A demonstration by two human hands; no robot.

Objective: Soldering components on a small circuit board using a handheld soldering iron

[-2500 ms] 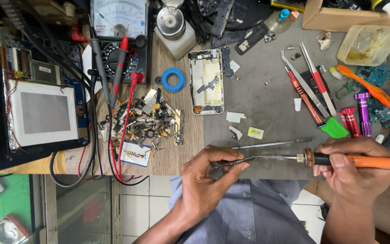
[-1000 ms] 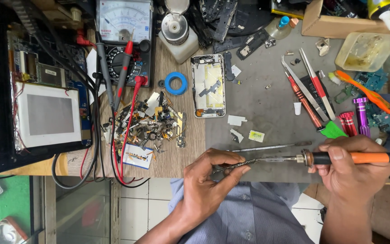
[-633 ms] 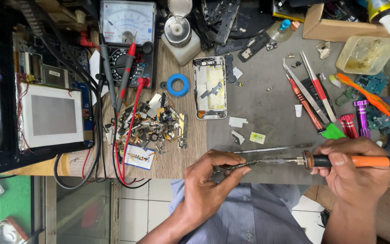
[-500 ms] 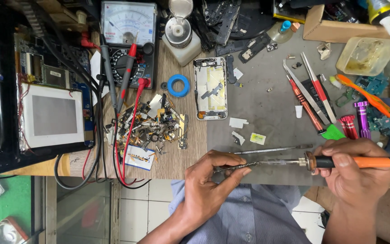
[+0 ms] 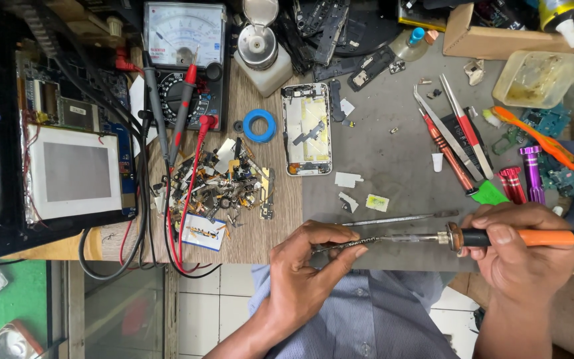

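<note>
Meter face [image 5: 184, 30]: pale rectangular dial, top centre-left.
Grey screen [image 5: 74, 171]: rectangular panel in white frame, far left.
Cardboard box [image 5: 493, 36]: brown, top right.
Small card [image 5: 202, 231]: white, blue-edged, by the parts pile.

The one camera is sitting on my head and is looking straight down, quite near, at the workbench [image 5: 380, 153]; my hands are showing low in the frame, the meter [image 5: 184, 40] at the upper left.
</note>
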